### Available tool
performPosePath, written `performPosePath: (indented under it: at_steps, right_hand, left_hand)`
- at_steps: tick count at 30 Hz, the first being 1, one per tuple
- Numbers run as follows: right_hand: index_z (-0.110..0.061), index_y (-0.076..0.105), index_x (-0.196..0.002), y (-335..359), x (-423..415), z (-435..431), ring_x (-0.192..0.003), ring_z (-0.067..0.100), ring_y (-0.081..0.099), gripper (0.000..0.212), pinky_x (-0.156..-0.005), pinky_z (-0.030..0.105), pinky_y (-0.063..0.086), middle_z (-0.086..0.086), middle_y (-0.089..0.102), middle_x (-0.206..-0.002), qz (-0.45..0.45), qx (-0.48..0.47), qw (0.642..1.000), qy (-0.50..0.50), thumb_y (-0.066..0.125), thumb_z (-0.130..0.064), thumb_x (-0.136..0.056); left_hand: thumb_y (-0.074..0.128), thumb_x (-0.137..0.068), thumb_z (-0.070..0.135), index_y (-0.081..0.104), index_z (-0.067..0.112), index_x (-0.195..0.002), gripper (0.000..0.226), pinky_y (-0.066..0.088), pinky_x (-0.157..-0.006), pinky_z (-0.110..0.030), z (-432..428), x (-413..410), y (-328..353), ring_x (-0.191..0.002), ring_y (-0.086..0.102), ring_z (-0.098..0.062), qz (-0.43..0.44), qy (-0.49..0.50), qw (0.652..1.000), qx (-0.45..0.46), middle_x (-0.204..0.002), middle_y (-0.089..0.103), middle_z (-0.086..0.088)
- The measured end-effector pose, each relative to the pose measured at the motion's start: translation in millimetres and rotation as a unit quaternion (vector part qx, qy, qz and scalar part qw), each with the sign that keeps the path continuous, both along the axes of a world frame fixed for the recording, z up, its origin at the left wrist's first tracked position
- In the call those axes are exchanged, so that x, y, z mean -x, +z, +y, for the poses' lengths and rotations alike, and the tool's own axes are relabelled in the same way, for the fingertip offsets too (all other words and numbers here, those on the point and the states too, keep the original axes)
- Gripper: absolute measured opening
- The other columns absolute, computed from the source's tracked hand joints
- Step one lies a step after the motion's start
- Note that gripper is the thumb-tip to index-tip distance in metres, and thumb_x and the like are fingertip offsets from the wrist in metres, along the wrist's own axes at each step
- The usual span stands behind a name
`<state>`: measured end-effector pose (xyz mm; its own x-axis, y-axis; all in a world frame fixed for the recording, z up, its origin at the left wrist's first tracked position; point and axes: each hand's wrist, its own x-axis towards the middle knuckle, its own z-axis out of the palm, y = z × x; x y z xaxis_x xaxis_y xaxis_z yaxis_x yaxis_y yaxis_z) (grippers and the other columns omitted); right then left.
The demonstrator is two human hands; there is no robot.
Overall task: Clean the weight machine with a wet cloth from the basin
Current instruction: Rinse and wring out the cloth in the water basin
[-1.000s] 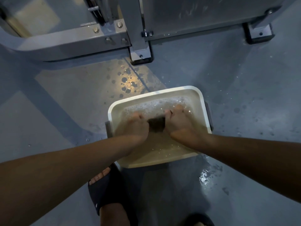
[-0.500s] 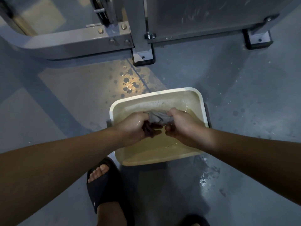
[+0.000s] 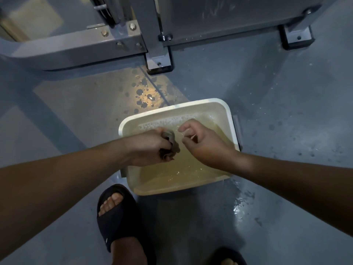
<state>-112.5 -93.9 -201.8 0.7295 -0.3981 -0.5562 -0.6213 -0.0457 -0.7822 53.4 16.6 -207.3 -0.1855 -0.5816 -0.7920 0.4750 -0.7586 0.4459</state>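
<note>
A white rectangular basin [image 3: 227, 111] sits on the grey floor, holding murky yellowish water with foam at its far side. My left hand [image 3: 150, 148] is over the basin's left part and grips a balled-up dark grey wet cloth [image 3: 171, 144]. My right hand [image 3: 204, 142] hovers just to the right of the cloth, apart from it, fingers loosely curled and holding nothing. The grey steel frame of the weight machine [image 3: 80, 46] runs across the top of the view, with a bolted foot [image 3: 159, 61] just beyond the basin.
Water drops and a lit wet patch [image 3: 145, 94] lie on the floor between basin and machine. Another puddle [image 3: 240, 205] shines at the basin's near right. My foot in a black slide sandal [image 3: 114, 217] stands just in front of the basin. A second machine foot [image 3: 296, 37] is at upper right.
Both hands were wringing the cloth together over the water. My right hand has now let go and drawn slightly right; the cloth stays bunched in my left hand alone.
</note>
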Motion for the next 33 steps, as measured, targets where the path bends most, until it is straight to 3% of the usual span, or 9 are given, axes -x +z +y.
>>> performPosePath:
  at_steps: [4,7,9,11,15,18,22,28,33]
  right_hand:
    - [-0.035,0.058,-0.101,-6,-4,2,-0.069,0.007,0.060,0.007,-0.065,0.028,0.048,-0.009,0.066,-0.077,-0.047,-0.024,0.999,0.008,0.062,-0.030,-0.100]
    - [-0.034,0.062,-0.100,-6,-5,-5,-0.072,-0.003,0.061,0.013,-0.066,0.019,0.046,-0.017,0.067,-0.082,-0.053,-0.043,0.998,0.013,0.059,-0.021,-0.102]
    - [-0.034,0.062,-0.114,-3,-4,-11,-0.082,-0.001,0.060,0.029,-0.067,0.019,0.045,-0.013,0.064,-0.103,-0.033,-0.024,0.999,0.023,0.050,-0.010,-0.102]
    - [-0.037,0.050,-0.136,0,0,-15,-0.096,0.007,0.058,0.053,-0.073,0.023,0.049,-0.006,0.051,-0.127,-0.028,0.064,0.993,0.093,0.050,-0.004,-0.095]
    - [-0.023,0.027,-0.159,-7,3,-8,-0.124,0.023,0.051,0.080,-0.095,0.036,0.052,0.003,0.039,-0.147,-0.145,0.262,0.909,0.291,0.064,-0.014,-0.089]
    - [-0.017,0.019,-0.163,-8,-2,-5,-0.113,0.025,0.053,0.085,-0.088,0.036,0.051,0.005,0.046,-0.136,-0.157,0.285,0.894,0.309,0.064,-0.019,-0.090]
    - [-0.009,0.032,-0.156,-7,-3,-6,-0.098,0.020,0.048,0.073,-0.075,0.031,0.047,0.008,0.044,-0.122,-0.130,0.295,0.882,0.344,0.064,-0.017,-0.090]
    - [-0.007,0.055,-0.101,-9,-3,-5,-0.072,0.020,0.043,0.019,-0.056,0.033,0.033,0.012,0.048,-0.093,-0.151,0.364,0.861,0.320,0.067,-0.010,-0.087]
    - [-0.012,0.058,-0.111,21,-22,-16,-0.088,0.033,0.061,0.020,-0.065,0.036,0.037,0.010,0.060,-0.100,0.035,0.346,0.863,0.366,0.056,-0.027,-0.097]
  left_hand:
    - [0.048,-0.074,-0.002,0.049,0.008,-0.117,0.045,0.042,-0.081,-0.032,-2,-5,9,-0.087,0.045,-0.022,0.131,0.006,0.991,0.036,-0.099,0.042,-0.014]
    - [0.068,-0.091,0.012,0.059,0.005,-0.121,0.032,0.046,-0.090,-0.033,-2,-2,12,-0.098,0.056,-0.019,0.094,-0.044,0.994,0.045,-0.110,0.056,-0.013]
    - [0.068,-0.095,0.004,0.066,0.010,-0.103,0.010,0.047,-0.086,-0.034,-2,0,13,-0.097,0.060,-0.024,0.029,-0.077,0.995,0.052,-0.102,0.062,-0.014]
    - [0.064,-0.094,-0.007,0.059,0.007,-0.081,0.020,0.049,-0.079,-0.031,-2,-1,11,-0.094,0.059,-0.029,0.005,-0.094,0.995,0.046,-0.087,0.062,-0.014]
    - [0.063,-0.095,-0.002,0.065,-0.002,-0.099,0.004,0.052,-0.072,-0.021,-9,-3,21,-0.072,0.061,-0.011,0.007,-0.132,0.991,-0.007,-0.081,0.064,-0.011]
    - [0.060,-0.099,0.004,0.066,-0.007,-0.116,0.021,0.050,-0.056,-0.010,-15,0,25,-0.063,0.061,-0.005,-0.003,-0.129,0.989,-0.069,-0.082,0.067,-0.011]
    - [0.062,-0.097,0.002,0.068,0.001,-0.098,0.006,0.044,-0.047,-0.008,-18,2,26,-0.055,0.055,-0.004,0.002,-0.162,0.981,-0.107,-0.077,0.065,-0.007]
    - [0.071,-0.092,0.006,0.058,0.017,-0.084,0.020,0.026,-0.041,-0.014,-19,6,31,-0.052,0.036,-0.006,0.005,-0.252,0.963,-0.097,-0.064,0.043,0.003]
    - [0.078,-0.086,0.015,0.053,0.015,-0.088,0.025,0.023,-0.044,-0.025,-31,22,35,-0.049,0.030,-0.013,-0.159,-0.300,0.937,-0.077,-0.057,0.039,0.001]
